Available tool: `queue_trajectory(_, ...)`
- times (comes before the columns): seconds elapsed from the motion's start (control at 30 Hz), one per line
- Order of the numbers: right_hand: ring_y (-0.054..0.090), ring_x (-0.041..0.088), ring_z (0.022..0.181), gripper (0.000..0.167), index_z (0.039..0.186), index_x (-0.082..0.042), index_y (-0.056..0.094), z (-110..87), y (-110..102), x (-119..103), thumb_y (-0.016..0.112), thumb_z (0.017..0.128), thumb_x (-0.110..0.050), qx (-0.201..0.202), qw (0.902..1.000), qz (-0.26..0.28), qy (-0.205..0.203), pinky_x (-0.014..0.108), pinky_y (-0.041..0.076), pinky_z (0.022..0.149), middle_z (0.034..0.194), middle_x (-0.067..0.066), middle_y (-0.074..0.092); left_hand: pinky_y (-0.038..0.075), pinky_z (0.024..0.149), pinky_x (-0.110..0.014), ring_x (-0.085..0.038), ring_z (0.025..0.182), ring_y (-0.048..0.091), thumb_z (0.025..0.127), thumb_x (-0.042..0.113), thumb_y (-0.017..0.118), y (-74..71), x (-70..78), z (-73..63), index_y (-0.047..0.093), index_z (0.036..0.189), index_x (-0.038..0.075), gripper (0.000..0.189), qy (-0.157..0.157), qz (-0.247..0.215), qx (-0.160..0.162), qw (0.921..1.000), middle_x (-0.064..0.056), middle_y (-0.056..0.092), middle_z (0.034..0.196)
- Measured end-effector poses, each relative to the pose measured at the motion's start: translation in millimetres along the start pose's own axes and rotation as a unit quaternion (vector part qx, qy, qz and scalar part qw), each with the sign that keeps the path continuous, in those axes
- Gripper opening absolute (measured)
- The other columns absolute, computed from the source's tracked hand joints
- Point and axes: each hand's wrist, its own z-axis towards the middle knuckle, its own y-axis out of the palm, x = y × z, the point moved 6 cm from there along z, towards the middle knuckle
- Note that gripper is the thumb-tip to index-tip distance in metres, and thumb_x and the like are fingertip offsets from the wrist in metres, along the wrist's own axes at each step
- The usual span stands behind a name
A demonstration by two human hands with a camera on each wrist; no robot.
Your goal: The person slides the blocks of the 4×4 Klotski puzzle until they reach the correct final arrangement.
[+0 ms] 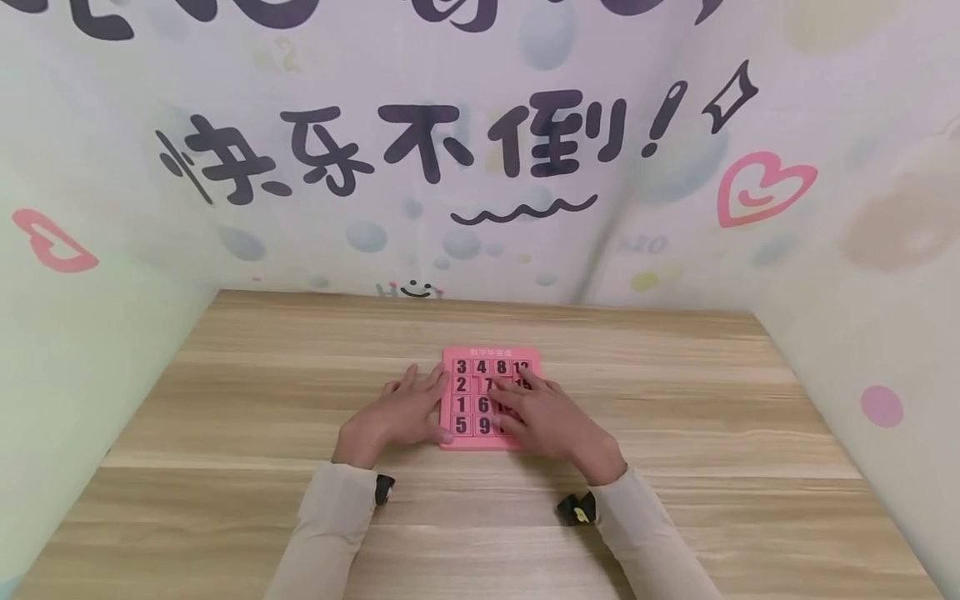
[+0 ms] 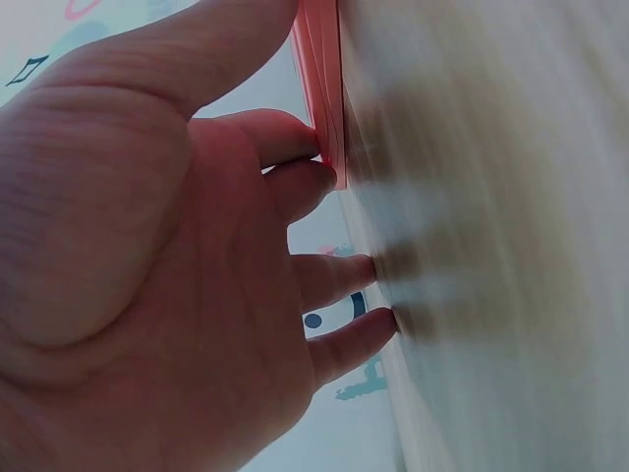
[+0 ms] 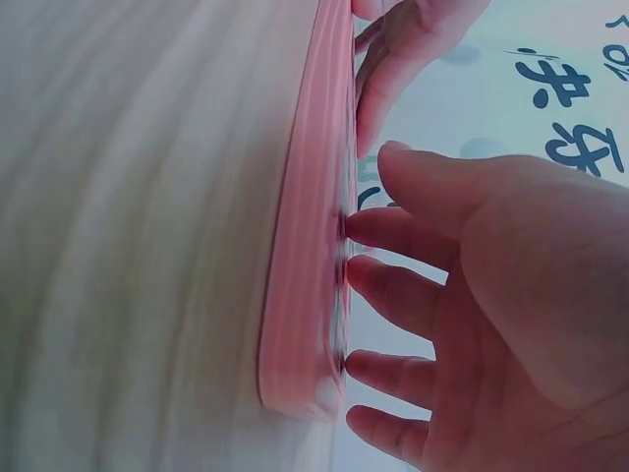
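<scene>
A pink sliding number puzzle (image 1: 492, 352) lies flat on the table, with black-numbered tiles in its frame. The 7 tile (image 1: 487, 385) in the second row sits out of line with the columns. Along the puzzle's left edge, my left hand (image 1: 393, 417) rests with thumb and fingers spread; in the left wrist view two fingertips touch the pink side (image 2: 322, 88) and two reach the tabletop. My right hand (image 1: 551, 421) lies over the right part, hiding some tiles. Its loosely bent fingers (image 3: 398, 295) touch the top face in the right wrist view.
The wood-grain table (image 1: 247, 375) meets a printed white backdrop (image 1: 375, 250) behind and at both sides. Black wrist devices show at the left cuff (image 1: 384, 489) and the right cuff (image 1: 576, 509).
</scene>
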Motion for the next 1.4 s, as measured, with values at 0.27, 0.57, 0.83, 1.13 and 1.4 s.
queue_trajectory(0.27, 0.023, 0.045, 0.159, 0.052, 0.154, -0.017, 0.055, -1.3, -1, 4, 0.051, 0.109, -0.044, -0.013, 0.9998, 0.006, 0.011, 0.066, 0.027, 0.125, 0.168, 0.002, 0.040, 0.005, 0.130, -0.066, -0.046, 0.162, -0.004, 0.096, 0.034, 0.075, -0.4, -0.6, -1.2, 0.020, 0.167, 0.005, 0.094, 0.001, -0.005, -0.003, 1.0000, -0.012, 0.008, 0.177)
queue_trajectory(0.57, 0.024, 0.048, 0.158, 0.050, 0.152, -0.015, 0.056, -3.5, -6, 6, 0.052, 0.109, -0.040, -0.013, 0.9997, 0.016, 0.013, 0.068, 0.028, 0.124, 0.166, 0.006, 0.043, 0.005, 0.130, -0.066, -0.047, 0.162, -0.004, 0.096, 0.033, 0.076, -1.0, -0.3, -1.1, 0.020, 0.167, 0.004, 0.094, 0.010, -0.007, 0.001, 0.9999, -0.013, 0.010, 0.176)
queue_trajectory(0.83, 0.026, 0.048, 0.157, 0.050, 0.152, -0.014, 0.056, -5.3, -8, 8, 0.052, 0.110, -0.039, -0.015, 0.9996, 0.019, 0.011, 0.069, 0.029, 0.123, 0.166, 0.007, 0.043, 0.004, 0.130, -0.066, -0.047, 0.162, -0.005, 0.095, 0.032, 0.076, -1.7, 0.7, -1.9, 0.020, 0.167, 0.004, 0.095, 0.012, -0.013, 0.000, 0.9998, -0.014, 0.009, 0.176)
queue_trajectory(1.13, 0.026, 0.046, 0.158, 0.048, 0.152, -0.015, 0.056, -6.0, -8, 12, 0.053, 0.109, -0.036, -0.017, 0.9994, 0.023, 0.020, 0.067, 0.029, 0.124, 0.166, 0.006, 0.043, 0.004, 0.131, -0.064, -0.044, 0.162, -0.003, 0.093, 0.033, 0.079, -1.5, -1.9, 0.2, 0.021, 0.167, 0.007, 0.098, 0.004, -0.020, 0.013, 0.9997, -0.013, 0.013, 0.176)
queue_trajectory(1.4, 0.027, 0.047, 0.157, 0.047, 0.151, -0.013, 0.058, -7.6, -10, 13, 0.054, 0.109, -0.033, -0.016, 0.9993, 0.026, 0.022, 0.067, 0.030, 0.123, 0.166, 0.006, 0.044, 0.004, 0.131, -0.064, -0.044, 0.163, -0.004, 0.094, 0.033, 0.078, -0.7, -3.2, 0.6, 0.020, 0.167, 0.007, 0.097, 0.002, -0.019, 0.011, 0.9998, -0.013, 0.013, 0.176)
